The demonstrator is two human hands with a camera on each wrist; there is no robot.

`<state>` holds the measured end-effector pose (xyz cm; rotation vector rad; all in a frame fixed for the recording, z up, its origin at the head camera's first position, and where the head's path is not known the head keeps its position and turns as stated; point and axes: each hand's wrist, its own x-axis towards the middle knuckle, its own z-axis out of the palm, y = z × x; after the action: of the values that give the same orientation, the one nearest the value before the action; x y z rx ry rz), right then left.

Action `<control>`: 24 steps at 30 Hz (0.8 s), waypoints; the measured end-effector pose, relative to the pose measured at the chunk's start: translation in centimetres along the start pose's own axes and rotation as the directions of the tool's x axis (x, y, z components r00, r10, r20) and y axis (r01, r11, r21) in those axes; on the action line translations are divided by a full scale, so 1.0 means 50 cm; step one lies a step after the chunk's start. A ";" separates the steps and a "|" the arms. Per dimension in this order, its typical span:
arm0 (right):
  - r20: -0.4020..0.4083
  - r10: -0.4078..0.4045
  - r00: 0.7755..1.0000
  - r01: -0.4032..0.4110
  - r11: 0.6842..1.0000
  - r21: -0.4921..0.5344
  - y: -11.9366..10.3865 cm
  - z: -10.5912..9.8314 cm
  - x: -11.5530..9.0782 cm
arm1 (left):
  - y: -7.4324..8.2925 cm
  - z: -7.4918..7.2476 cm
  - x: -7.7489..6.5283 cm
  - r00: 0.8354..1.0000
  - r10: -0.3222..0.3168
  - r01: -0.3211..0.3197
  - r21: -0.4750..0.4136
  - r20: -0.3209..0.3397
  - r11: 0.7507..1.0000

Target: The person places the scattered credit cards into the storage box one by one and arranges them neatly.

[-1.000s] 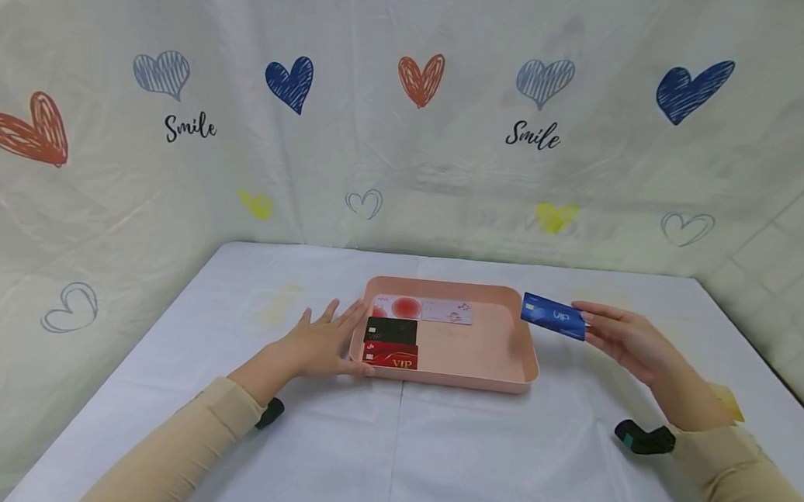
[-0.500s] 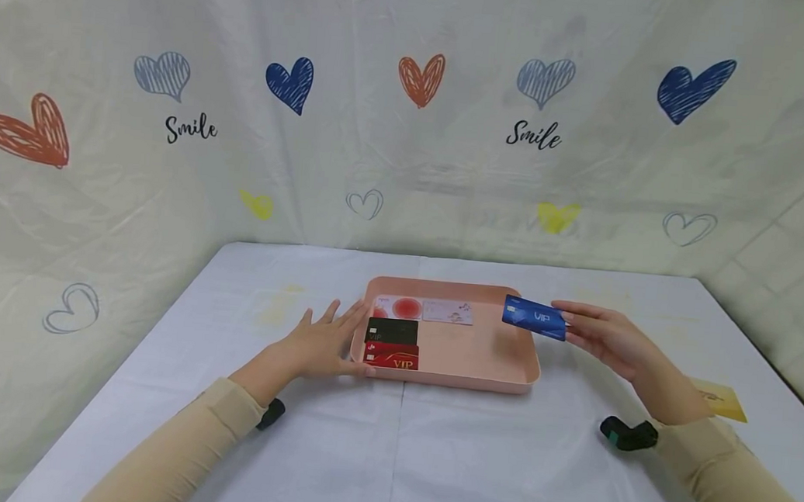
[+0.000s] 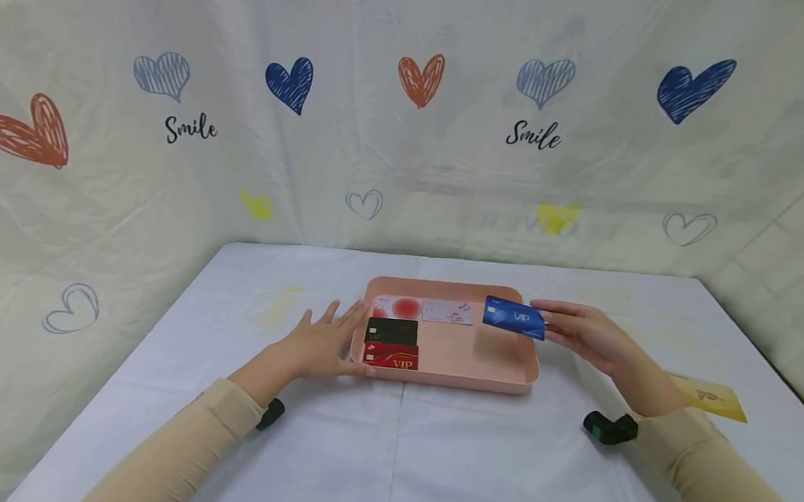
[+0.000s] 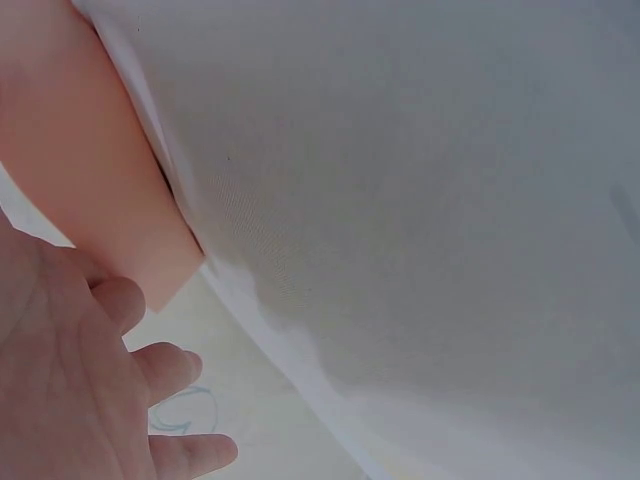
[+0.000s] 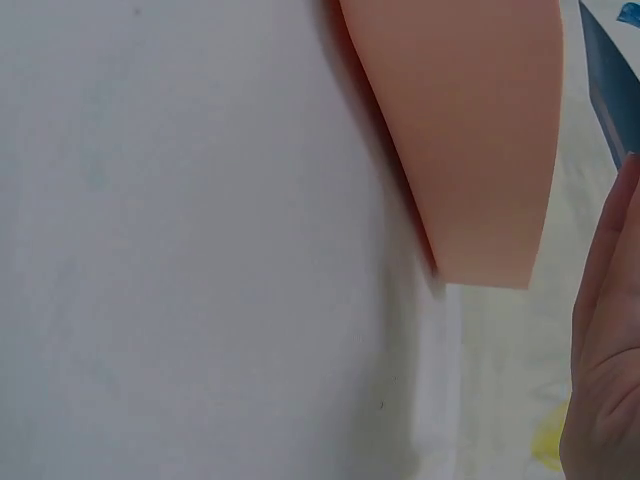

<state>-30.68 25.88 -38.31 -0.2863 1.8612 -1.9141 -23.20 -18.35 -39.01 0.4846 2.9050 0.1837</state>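
In the head view a blue VIP card (image 3: 509,316) is pinched at its right end by my right hand (image 3: 588,338), held above the right part of a pink tray (image 3: 463,380). My left hand (image 3: 321,346) rests with spread fingers against the tray's left side. Inside the tray lie a card with red circles (image 3: 396,307), a pale card (image 3: 447,312) beside it, a black card (image 3: 392,331) and a red VIP card (image 3: 391,356). The right wrist view catches only an edge of the blue card (image 5: 612,85) above the fingers.
A yellow card (image 3: 712,397) lies on the white tablecloth (image 3: 485,459), right of the tray and partly behind the right wrist. Dark devices sit at both wrists, the right one (image 3: 610,428) plainly visible. Behind the table hangs a curtain (image 3: 450,161) with printed hearts.
The right hand has carried the blue card leftward, from beyond the tray's right edge to over the tray. More of the yellow card shows. The left hand has stayed put.
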 end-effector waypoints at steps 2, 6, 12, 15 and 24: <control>0.005 -0.002 1.000 0.002 1.000 -0.019 0.000 0.006 0.004 | 0.000 -0.001 0.000 1.000 0.000 0.000 0.000 0.000 1.000; 0.016 -0.007 1.000 0.007 0.999 -0.031 -0.004 0.017 0.011 | -0.001 -0.002 0.000 1.000 0.000 0.000 0.001 -0.003 1.000; 0.040 -0.021 0.999 0.022 0.999 -0.029 -0.010 0.036 0.019 | 0.001 -0.002 -0.001 1.000 0.001 -0.001 0.007 -0.006 1.000; 0.047 -0.020 0.999 0.021 1.000 -0.020 -0.011 0.044 0.024 | 0.000 -0.002 -0.001 1.000 0.003 -0.003 0.010 -0.008 1.000; 0.072 -0.012 0.997 0.017 0.998 -0.068 -0.015 0.062 0.044 | -0.001 0.001 0.001 1.000 -0.007 0.007 0.001 0.005 1.000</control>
<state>-31.32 22.10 -37.71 -0.3868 1.8845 -1.8277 -23.26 -18.35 -39.07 0.4736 2.9016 0.1801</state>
